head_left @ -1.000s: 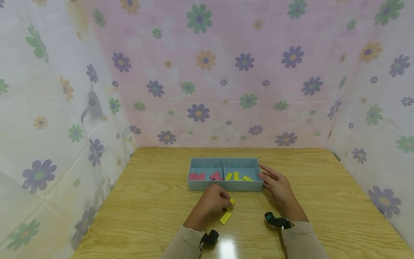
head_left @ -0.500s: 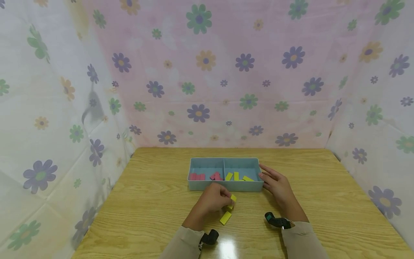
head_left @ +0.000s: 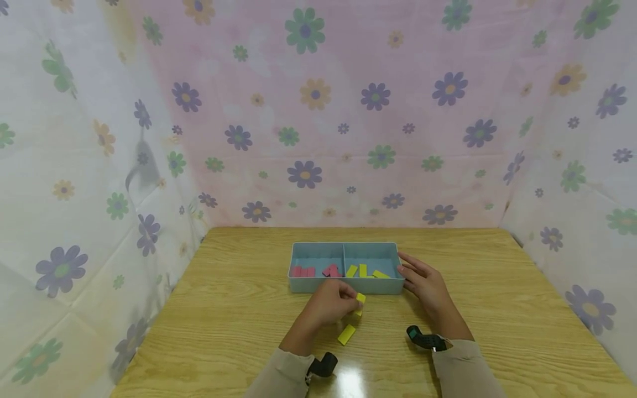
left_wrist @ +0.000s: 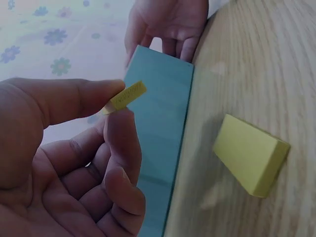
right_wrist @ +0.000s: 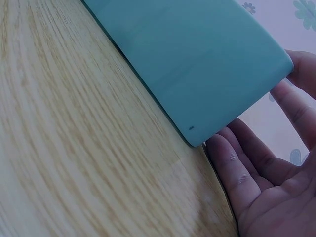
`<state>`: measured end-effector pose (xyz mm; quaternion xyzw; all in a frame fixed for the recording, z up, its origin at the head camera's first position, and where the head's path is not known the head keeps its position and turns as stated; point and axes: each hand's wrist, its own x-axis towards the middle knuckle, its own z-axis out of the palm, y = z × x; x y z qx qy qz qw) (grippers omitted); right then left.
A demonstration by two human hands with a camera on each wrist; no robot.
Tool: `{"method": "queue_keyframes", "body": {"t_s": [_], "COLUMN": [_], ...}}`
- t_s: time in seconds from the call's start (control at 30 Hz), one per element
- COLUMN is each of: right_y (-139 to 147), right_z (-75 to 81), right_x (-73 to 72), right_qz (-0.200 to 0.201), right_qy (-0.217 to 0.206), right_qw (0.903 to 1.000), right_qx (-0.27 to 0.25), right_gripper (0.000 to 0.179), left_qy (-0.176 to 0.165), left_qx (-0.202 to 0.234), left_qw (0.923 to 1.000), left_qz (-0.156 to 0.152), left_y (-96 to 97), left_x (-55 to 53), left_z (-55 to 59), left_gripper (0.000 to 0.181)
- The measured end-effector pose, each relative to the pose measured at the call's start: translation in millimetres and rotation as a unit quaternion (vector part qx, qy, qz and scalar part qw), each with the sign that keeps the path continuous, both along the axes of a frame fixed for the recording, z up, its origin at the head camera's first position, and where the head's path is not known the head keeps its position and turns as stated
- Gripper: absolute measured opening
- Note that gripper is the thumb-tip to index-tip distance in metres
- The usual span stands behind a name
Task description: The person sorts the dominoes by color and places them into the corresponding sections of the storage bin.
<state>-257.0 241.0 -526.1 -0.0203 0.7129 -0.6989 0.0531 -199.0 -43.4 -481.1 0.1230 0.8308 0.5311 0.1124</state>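
My left hand (head_left: pixel 328 303) pinches a small yellow rectangular block (left_wrist: pixel 128 96) between thumb and forefinger, in front of the blue box (head_left: pixel 318 285). Faint marks like lettering run along the block's narrow side in the left wrist view. A second yellow block (head_left: pixel 346 334) lies flat on the table, nearer the person. My right hand (head_left: pixel 430 290) rests against the right end of the box, its thumb by the near corner and its fingers along the end wall. Several yellow blocks (head_left: pixel 363 270) lie in the right compartment, several pink blocks (head_left: pixel 304 271) in the left.
A divider (head_left: pixel 344 260) splits the box in two. The wood-grain table (head_left: pixel 239 298) reaches back to a flowered cloth (head_left: pixel 343 110), with more cloth at both sides. Each wrist carries a black camera (head_left: pixel 324 365).
My left hand has lifted the yellow block off the table and moved it slightly up and toward the box, turning it more upright. The right hand and box have stayed in place.
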Motion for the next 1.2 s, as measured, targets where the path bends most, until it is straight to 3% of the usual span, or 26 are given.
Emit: {"method": "queue_keyframes", "body": {"t_s": [0.43,0.67,1.03,1.2], "right_y": [-2,-3,-2,-2], "right_z": [-0.2,1.8,-0.5,-1.5], "right_x": [1.7,1.6,0.5,-0.2], "right_qz": [-0.001,-0.007,-0.006,-0.006], "right_qy": [-0.008,-0.006,-0.005,-0.004], "right_qw": [0.9999,0.9999,0.9999,0.9999], "right_qx": [0.006,0.008,0.008,0.014], "right_gripper": [0.066,0.067,0.067,0.067], "left_qy": [0.009,0.0,0.005,0.002], "left_qx": [0.02,0.044,0.045,0.043], "left_qw": [0.9998,0.9989,0.9987,0.9988], "left_qz": [0.001,0.014,0.023,0.023], "left_y": [0.7,0.4,1.6,2.6], "left_x": [-6.6,-12.5,-21.9,-26.7], "left_z": [19.6,30.9,48.4,50.3], "left_gripper": [0.008,0.015,0.02,0.022]}}
